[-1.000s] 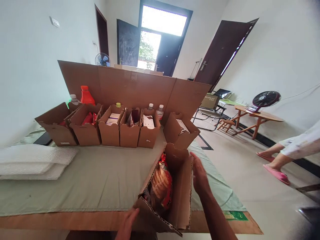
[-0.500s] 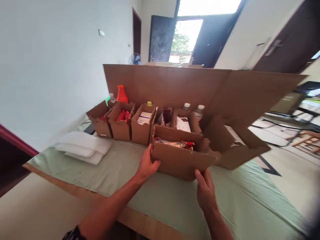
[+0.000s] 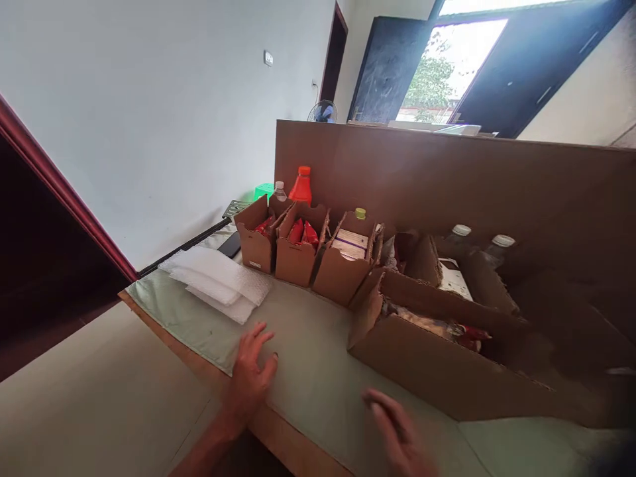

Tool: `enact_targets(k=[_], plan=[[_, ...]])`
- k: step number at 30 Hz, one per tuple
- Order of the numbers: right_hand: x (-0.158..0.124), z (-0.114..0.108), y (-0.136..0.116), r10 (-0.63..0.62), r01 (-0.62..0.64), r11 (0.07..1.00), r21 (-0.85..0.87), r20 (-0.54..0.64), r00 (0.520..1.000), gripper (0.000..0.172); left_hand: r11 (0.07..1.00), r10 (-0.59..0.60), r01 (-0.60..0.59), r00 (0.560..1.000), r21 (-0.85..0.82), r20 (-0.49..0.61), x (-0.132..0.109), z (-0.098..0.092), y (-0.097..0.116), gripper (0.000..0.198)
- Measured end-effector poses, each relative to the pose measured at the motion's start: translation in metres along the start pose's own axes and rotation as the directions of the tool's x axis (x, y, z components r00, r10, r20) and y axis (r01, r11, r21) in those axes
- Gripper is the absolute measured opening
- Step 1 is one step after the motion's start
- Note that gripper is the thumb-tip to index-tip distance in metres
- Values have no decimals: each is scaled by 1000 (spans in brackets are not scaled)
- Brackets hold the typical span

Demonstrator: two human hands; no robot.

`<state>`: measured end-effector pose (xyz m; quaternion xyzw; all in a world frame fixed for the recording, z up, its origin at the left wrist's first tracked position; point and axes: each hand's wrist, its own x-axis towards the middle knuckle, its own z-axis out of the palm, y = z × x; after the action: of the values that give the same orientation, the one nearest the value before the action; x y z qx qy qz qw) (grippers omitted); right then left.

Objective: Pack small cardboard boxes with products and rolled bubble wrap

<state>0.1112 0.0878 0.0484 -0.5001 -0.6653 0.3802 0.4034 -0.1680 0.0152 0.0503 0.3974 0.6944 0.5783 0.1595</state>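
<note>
We see the left hand [image 3: 252, 374] at the lower left of centre, its fingers spread with nothing in them, over the green cloth [image 3: 308, 338] and just below the white bubble wrap [image 3: 213, 279]. The right hand [image 3: 395, 430], at the bottom right of centre, is blurred; its fingers look curled, but we cannot tell whether they close on anything. The open cardboard box [image 3: 437, 371] sits at the lower right, above that hand in the frame and apart from it. Inside it we make out a packet [image 3: 428, 322], red at its right end. Behind it and to its left we find a row of cardboard bins [image 3: 293, 262], the two leftmost holding red packs [image 3: 309, 233]. A red bottle [image 3: 301, 188] stands near the upper middle, before the tall cardboard panel [image 3: 377, 159]; two white-capped bottles [image 3: 498, 250] show farther right.
</note>
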Motion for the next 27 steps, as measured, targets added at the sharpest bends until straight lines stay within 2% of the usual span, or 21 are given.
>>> enact_targets(k=[1, 2, 4, 5, 7, 10, 12, 14, 17, 19, 20, 21, 23, 27], plan=[[11, 28, -17, -158, 162, 986, -38, 81, 984, 25, 1000, -2, 3, 999, 9, -54, 6, -10, -1, 32], [23, 56, -35, -315, 327, 944, -52, 164, 935, 24, 1000, -7, 9, 995, 12, -104, 13, -19, -2, 34], [49, 112, -67, -467, 536, 837, -112, 366, 805, 31, 999, -33, 33, 984, -3, -177, 30, -34, -5, 42], [62, 137, -80, -485, 597, 786, -161, 439, 757, 35, 999, -54, 52, 979, -16, -195, 40, -40, -7, 47], [84, 183, -102, -450, 663, 704, -255, 563, 693, 39, 994, -106, 99, 970, -42, -217, 57, -48, -14, 55], [106, 227, -122, -396, 690, 654, -312, 635, 663, 35, 981, -191, 176, 958, -87, -216, 74, -57, -25, 61], [111, 236, -129, -409, 685, 658, -312, 616, 673, 38, 969, -239, 218, 948, -119, -210, 76, -61, -30, 63], [109, 226, -132, -439, 677, 665, -314, 568, 696, 44, 955, -281, 252, 938, -159, -202, 70, -64, -31, 64], [97, 191, -131, -552, 652, 716, -249, 369, 748, 40, 922, -338, 295, 929, -250, -152, 52, -61, -26, 56], [88, 167, -126, -599, 637, 750, -176, 227, 768, 36, 891, -355, 310, 931, -331, -82, 38, -50, -20, 48], [84, 159, -123, -604, 634, 757, -157, 203, 771, 35, 875, -355, 314, 934, -370, -48, 33, -44, -17, 45], [81, 154, -119, -599, 634, 757, -160, 221, 770, 34, 858, -353, 314, 935, -406, -24, 28, -38, -15, 44], [78, 154, -113, -568, 646, 736, -204, 333, 753, 34, 832, -355, 310, 935, -461, -13, 24, -28, -12, 44], [81, 182, -107, -407, 664, 664, -343, 579, 706, 32, 805, -360, 275, 931, -525, -65, 29, -28, -9, 48]])
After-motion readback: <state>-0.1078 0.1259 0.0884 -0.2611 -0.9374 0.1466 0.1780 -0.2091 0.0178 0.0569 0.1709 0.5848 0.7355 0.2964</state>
